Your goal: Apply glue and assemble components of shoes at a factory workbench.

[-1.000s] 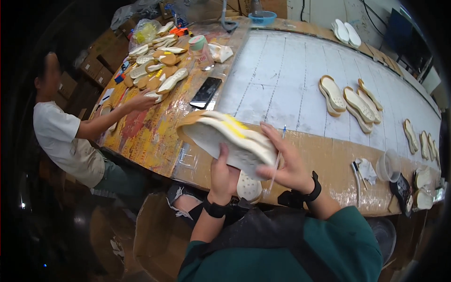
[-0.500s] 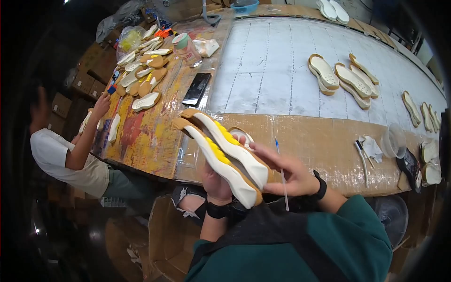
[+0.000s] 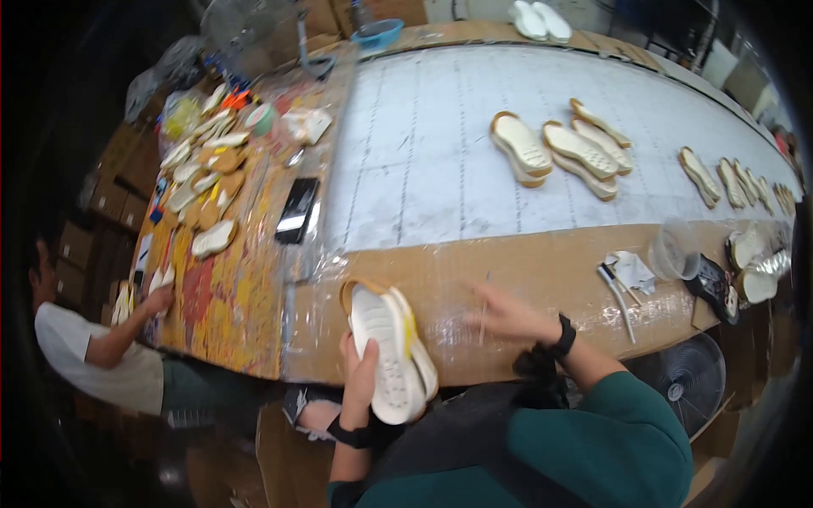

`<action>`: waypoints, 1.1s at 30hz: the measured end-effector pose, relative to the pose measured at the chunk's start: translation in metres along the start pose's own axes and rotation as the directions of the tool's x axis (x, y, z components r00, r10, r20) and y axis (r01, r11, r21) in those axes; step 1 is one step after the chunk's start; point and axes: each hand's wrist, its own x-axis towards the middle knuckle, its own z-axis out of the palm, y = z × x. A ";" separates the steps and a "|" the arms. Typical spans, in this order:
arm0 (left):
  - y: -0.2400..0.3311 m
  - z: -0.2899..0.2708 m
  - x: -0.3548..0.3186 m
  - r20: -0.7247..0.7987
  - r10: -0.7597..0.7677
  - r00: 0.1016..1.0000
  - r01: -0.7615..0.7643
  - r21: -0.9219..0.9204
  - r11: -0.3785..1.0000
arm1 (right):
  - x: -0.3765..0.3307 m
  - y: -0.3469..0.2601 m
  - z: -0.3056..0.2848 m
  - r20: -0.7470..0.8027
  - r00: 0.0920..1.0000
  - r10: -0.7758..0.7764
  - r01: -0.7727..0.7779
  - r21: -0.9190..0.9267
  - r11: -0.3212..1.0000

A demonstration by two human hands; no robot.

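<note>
Close to the table's front edge, my left hand (image 3: 359,377) is closed around a pair of shoe soles (image 3: 383,356), white with tan edges. The nearer sole shows its dimpled white inside; a strip of yellow shows along the side between the two. To the right, over the brown cardboard strip (image 3: 550,254), my right hand (image 3: 512,315) is apart from the soles, its fingers pointing left and smeared by motion. A faint thin streak at those fingers appears to be a slender pen (image 3: 483,320), still in the hand.
More soles (image 3: 580,151) lie on the white board (image 3: 406,169), others in a heap (image 3: 207,173) at left. A phone (image 3: 297,210), a white brush (image 3: 616,303), a clear plastic tub (image 3: 675,250) and a fan (image 3: 675,391) surround me. A co-worker (image 3: 102,347) sits at left.
The soles have turned from side-on to inside-up, now in my left hand alone. My right hand has let go of them and moved away. The co-worker's hand has lowered; the whole view has shifted.
</note>
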 end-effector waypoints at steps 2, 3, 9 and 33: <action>-0.003 0.002 0.004 0.067 -0.046 0.997 0.058 -0.176 0.983 | 0.042 0.040 -0.050 -0.262 0.963 0.070 -0.107 -0.129 0.986; -0.006 0.002 0.007 0.057 -0.096 0.994 0.106 -0.219 0.970 | 0.064 0.053 -0.079 -0.525 0.851 -0.021 -0.091 -0.187 0.978; -0.002 0.022 0.018 0.121 -0.067 0.990 0.102 -0.318 0.943 | 0.156 0.203 -0.203 -0.952 0.169 0.254 -0.351 0.183 0.918; 0.137 0.028 -0.004 0.030 0.137 0.990 -0.048 -0.845 0.533 | 0.048 -0.123 0.011 0.052 0.828 -0.558 0.560 -0.041 0.827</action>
